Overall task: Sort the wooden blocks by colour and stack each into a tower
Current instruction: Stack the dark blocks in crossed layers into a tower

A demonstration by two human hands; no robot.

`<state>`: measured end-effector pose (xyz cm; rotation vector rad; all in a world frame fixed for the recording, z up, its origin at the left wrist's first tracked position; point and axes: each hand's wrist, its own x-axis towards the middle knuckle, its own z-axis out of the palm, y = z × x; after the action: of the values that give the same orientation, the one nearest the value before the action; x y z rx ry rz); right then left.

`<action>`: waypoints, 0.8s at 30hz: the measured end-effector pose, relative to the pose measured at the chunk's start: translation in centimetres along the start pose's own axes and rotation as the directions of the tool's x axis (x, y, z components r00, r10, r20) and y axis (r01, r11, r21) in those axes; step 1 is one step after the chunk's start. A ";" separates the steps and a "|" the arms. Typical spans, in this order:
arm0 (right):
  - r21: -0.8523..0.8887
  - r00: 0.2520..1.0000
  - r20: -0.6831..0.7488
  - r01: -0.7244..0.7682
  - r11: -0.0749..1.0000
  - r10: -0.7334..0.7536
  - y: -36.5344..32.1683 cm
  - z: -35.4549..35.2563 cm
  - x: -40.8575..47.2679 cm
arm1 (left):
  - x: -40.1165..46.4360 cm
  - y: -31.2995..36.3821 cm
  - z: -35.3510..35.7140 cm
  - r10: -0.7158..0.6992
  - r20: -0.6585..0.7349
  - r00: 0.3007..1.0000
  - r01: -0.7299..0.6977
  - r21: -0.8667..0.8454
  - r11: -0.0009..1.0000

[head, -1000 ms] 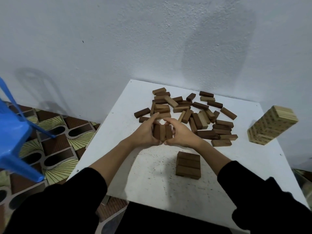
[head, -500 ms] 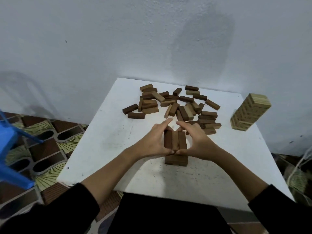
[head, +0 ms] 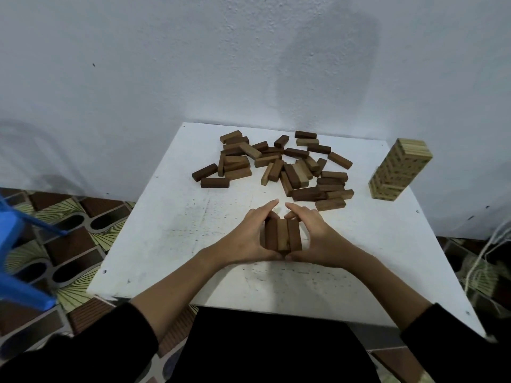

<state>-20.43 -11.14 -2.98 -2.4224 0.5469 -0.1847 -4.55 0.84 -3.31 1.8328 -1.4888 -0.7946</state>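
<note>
1. Left hand (head: 243, 239) and right hand (head: 318, 239) grasp the brown stack (head: 282, 234) between them, fingers curled round its sides.
2. Loose blocks (head: 279, 164) lie beyond – right hand nearer.

The left hand (head: 246, 239) and right hand (head: 315, 239) hide the sides of the brown stack (head: 282, 234); its lower layers cannot be counted. The blue chair (head: 16, 261) is cut by the left edge.

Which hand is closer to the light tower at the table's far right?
Right. The right hand grips the brown stack on the side facing the light tower; the left hand grips the stack's opposite side, farther away.
</note>
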 end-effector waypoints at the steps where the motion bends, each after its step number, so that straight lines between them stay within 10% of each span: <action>1: -0.008 1.000 0.002 0.010 1.000 -0.010 0.1 0.1 0.0 | 0.0 0.0 0.0 0.005 0.000 1.000 -0.005 0.004 1.000; 24: -0.026 0.999 -0.014 0.042 0.999 -0.042 0.6 0.9 0.4 | 0.4 -0.8 1.1 -0.006 -0.051 0.999 0.004 -0.041 0.999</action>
<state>-20.04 -11.26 -4.04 -2.4605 0.5080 -0.2144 -4.91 0.49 -4.63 1.8135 -1.4264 -0.7695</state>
